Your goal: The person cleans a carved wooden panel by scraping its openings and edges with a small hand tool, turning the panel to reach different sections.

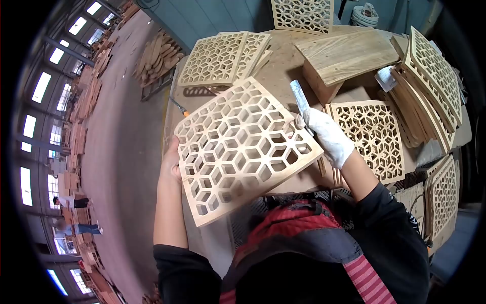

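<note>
A pale wooden lattice panel with a pattern of star and diamond openings is held tilted in front of my body. My left hand, bare, grips its left edge, with most of the fingers hidden behind it. My right hand wears a white glove and is closed around a flat, pale blue-grey stick, whose upper end points away from me. This hand is at the panel's right edge; whether it also supports the panel is unclear. An orange-handled tool lies partly behind the panel.
More lattice panels are stacked at the back left, the right and the far right. A wooden board on a box-like base stands on the workbench. Two people are far off at left.
</note>
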Motion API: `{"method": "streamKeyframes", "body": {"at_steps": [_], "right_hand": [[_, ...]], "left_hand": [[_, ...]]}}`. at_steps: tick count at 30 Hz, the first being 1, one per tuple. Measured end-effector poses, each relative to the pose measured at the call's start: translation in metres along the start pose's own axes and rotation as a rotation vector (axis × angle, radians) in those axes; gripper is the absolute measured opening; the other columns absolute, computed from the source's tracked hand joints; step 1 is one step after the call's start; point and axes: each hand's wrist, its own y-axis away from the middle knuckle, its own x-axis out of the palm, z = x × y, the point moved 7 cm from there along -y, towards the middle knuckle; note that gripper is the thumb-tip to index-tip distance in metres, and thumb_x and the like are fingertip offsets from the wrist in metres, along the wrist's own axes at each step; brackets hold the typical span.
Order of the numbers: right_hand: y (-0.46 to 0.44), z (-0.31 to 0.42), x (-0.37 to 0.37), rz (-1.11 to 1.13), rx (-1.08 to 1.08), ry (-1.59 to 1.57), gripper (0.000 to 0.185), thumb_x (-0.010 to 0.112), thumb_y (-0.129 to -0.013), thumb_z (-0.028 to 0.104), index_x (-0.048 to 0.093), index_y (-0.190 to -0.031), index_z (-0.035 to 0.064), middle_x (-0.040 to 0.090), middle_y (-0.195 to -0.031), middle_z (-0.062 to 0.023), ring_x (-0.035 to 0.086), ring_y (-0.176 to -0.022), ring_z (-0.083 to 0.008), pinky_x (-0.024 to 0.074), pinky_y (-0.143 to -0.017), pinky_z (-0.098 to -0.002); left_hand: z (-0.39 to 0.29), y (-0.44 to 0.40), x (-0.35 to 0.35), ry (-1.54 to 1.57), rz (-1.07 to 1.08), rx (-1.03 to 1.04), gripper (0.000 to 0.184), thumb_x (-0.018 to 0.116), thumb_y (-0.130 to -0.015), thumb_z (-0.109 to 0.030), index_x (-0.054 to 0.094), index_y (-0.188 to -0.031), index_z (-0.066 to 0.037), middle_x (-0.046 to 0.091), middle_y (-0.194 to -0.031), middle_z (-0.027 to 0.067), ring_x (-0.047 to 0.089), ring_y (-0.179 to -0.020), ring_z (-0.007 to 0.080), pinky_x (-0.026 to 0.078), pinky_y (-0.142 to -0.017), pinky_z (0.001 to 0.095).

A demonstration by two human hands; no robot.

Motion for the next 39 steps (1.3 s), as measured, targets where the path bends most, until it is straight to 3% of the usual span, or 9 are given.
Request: {"method": "streamKeyframes", "body": {"at_steps": [2,13,19,24,28,29,31,33,39], "right_hand": [[0.006,0.007,0.003,0.033,0.032,-0.027,0.037,0.054,-0.1,0.029,0.057,-0.122,-0.0005,0.057,-0.089,0.0025,0.052,-0.087,-0.0068,0.0424,-0.085,-0.0231],[0.008,0.001,-0.01,-0.058,-0.018,0.113,0.023,0.05,-0.099,0.023,0.061,-0.098,0.0032,0.056,-0.086,0.0018,0.049,-0.083,-0.0083,0.0403,-0.084,-0.0224],[0.005,-0.008,-0.017,-0.081,-0.001,0.144,0.033,0.05,-0.098,0.02,0.06,-0.12,-0.0025,0.056,-0.086,0.0029,0.051,-0.083,-0.0062,0.0414,-0.081,-0.0197],[0.002,-0.012,-0.016,-0.057,-0.04,0.115,0.032,0.051,-0.099,0.023,0.06,-0.117,-0.0023,0.057,-0.087,0.0026,0.05,-0.082,-0.0068,0.0411,-0.08,-0.0201],[-0.005,-0.014,-0.024,-0.094,-0.213,0.458,0.043,0.049,-0.1,0.033,0.056,-0.124,-0.0019,0.057,-0.087,-0.0031,0.052,-0.081,-0.0126,0.0438,-0.078,-0.0245],[-0.005,-0.016,-0.022,-0.007,-0.263,0.395,0.046,0.051,-0.1,0.034,0.055,-0.126,-0.0024,0.056,-0.101,-0.0023,0.048,-0.091,-0.0118,0.04,-0.085,-0.0256],[0.002,-0.002,-0.012,-0.056,-0.271,0.622,0.048,0.051,-0.1,0.035,0.054,-0.129,-0.0031,0.056,-0.109,-0.0067,0.049,-0.097,-0.0157,0.0401,-0.091,-0.0292],[-0.006,-0.016,-0.017,0.068,-0.34,0.496,0.051,0.049,-0.1,0.033,0.049,-0.135,-0.0039,0.058,-0.11,-0.0094,0.051,-0.101,-0.0195,0.0403,-0.096,-0.0322],[-0.014,-0.031,-0.015,0.02,-0.453,0.598,0.051,0.042,-0.1,0.034,0.047,-0.141,0.0039,0.062,-0.113,-0.0155,0.058,-0.09,-0.0249,0.047,-0.086,-0.0336]], "left_hand": [[0.01,0.014,0.017,0.057,-0.004,-0.063,0.053,0.041,-0.102,-0.044,0.047,-0.136,-0.003,0.061,-0.124,0.0203,0.066,-0.103,0.0342,0.059,-0.079,0.053],[0.009,0.01,0.018,-0.003,0.03,0.042,0.05,0.042,-0.103,-0.042,0.051,-0.133,-0.004,0.061,-0.125,0.0188,0.065,-0.104,0.0331,0.058,-0.083,0.0499],[0.006,0.027,0.036,-0.027,0.023,0.092,0.046,0.042,-0.103,-0.038,0.051,-0.132,-0.003,0.061,-0.125,0.0172,0.065,-0.105,0.0325,0.057,-0.085,0.0486],[0.0,0.028,0.034,-0.044,-0.006,0.151,0.047,0.044,-0.102,-0.039,0.052,-0.132,-0.003,0.061,-0.126,0.0165,0.065,-0.105,0.0321,0.057,-0.085,0.0468],[-0.01,0.029,0.032,-0.12,-0.026,0.364,0.047,0.045,-0.102,-0.041,0.055,-0.121,0.0,0.065,-0.11,0.0133,0.068,-0.092,0.0233,0.059,-0.076,0.0381],[-0.016,0.027,0.03,-0.177,-0.016,0.46,0.046,0.045,-0.102,-0.042,0.056,-0.118,0.0,0.065,-0.106,0.0117,0.067,-0.088,0.0209,0.059,-0.073,0.0357],[-0.027,0.03,0.031,-0.291,0.006,0.652,0.044,0.045,-0.102,-0.043,0.056,-0.111,-0.001,0.064,-0.098,0.0085,0.066,-0.08,0.0161,0.057,-0.067,0.0309],[-0.031,0.047,0.043,-0.36,-0.056,0.838,0.042,0.045,-0.103,-0.042,0.057,-0.099,-0.002,0.06,-0.083,0.0038,0.06,-0.07,0.0115,0.05,-0.059,0.0257],[-0.04,0.093,0.069,-0.59,-0.086,1.193,0.045,0.046,-0.103,-0.042,0.055,-0.088,0.0,0.062,-0.086,0.0061,0.058,-0.075,0.0116,0.047,-0.069,0.0256]]}}
